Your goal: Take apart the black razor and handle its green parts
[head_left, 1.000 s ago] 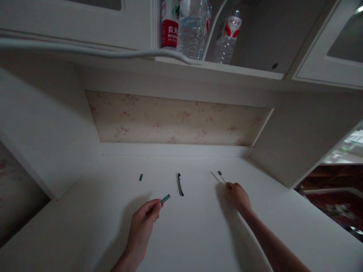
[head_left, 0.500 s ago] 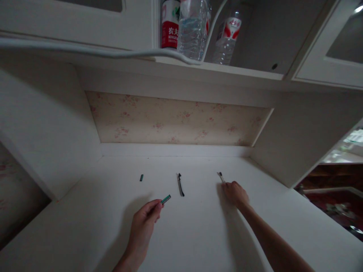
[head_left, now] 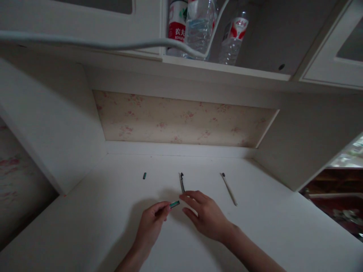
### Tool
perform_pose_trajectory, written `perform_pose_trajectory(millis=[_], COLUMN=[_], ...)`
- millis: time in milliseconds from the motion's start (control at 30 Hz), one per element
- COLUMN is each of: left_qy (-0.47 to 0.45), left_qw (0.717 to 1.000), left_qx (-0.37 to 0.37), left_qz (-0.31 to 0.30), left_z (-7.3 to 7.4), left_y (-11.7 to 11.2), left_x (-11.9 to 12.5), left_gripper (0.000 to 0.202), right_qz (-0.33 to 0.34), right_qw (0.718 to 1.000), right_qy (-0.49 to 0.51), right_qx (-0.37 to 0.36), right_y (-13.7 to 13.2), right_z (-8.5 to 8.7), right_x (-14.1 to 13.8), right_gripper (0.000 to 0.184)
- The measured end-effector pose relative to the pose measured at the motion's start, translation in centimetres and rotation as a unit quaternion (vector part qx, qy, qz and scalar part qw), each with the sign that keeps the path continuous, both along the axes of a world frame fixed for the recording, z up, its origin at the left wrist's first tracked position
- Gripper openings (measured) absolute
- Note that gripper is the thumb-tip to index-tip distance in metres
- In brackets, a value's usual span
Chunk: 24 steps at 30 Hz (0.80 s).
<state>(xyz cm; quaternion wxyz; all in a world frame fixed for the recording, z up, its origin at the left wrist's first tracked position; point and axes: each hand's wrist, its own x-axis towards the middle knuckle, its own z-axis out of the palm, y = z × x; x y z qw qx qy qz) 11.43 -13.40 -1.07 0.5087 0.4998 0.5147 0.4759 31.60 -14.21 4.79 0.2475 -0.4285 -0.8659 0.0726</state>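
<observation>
My left hand (head_left: 154, 221) pinches a slim green strip with dark edges (head_left: 174, 204) between thumb and fingertips, held above the white surface. To its right, my right hand (head_left: 207, 217) reaches in with thumb and fingers apart and nothing between them; its fingertips are close to the strip's free end. Behind those fingers lies a thin, curved black item with a small head (head_left: 182, 182), its near end partly covered. Further right rests a pale-handled toothbrush with dark bristles (head_left: 229, 190). A short dark green piece (head_left: 144, 175) lies at the left.
White cabinet panels enclose the white surface (head_left: 119, 181) on both sides, with floral wallpaper (head_left: 184, 119) behind. Overhead, a shelf holds clear bottles (head_left: 234, 41) and a red-and-white labelled container (head_left: 176, 28). A thick white cable (head_left: 113, 46) hangs across the shelf front.
My right hand has let go of the toothbrush, leaving it on the surface, and has moved left to beside the green strip. My left hand keeps its pinch. The view has shifted slightly.
</observation>
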Motion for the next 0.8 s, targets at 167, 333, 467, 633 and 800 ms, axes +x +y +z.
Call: perform_pose_trajectory(millis=[167, 333, 467, 633, 800], left_qy=[0.016, 0.026, 0.031, 0.024, 0.026], left_qw=[1.0, 0.999, 0.998, 0.998, 0.999], left_qx=[0.013, 0.013, 0.018, 0.019, 0.012], left_qz=[-0.014, -0.03, -0.045, -0.05, -0.037], left_z=[0.0, -0.2, -0.5, -1.0, -1.3], left_y=[0.1, 0.1, 0.1, 0.1, 0.3], left_x=[0.0, 0.0, 0.1, 0.2, -0.1], left_gripper=[0.039, 0.04, 0.04, 0.043, 0.044], right_qz=[0.028, 0.045, 0.049, 0.026, -0.119], right_qw=[0.998, 0.99, 0.987, 0.989, 0.989], right_qy=[-0.031, -0.089, -0.11, -0.113, -0.06], right_qx=[0.042, 0.1, 0.108, 0.093, 0.063], right_y=[0.3, 0.6, -0.1, -0.3, 1.9], right_z=[-0.5, -1.6, -1.7, -2.2, -4.4], right_x=[-1.8, -1.3, -1.2, -0.6, 5.3], right_gripper=[0.026, 0.021, 0.02, 0.023, 0.026])
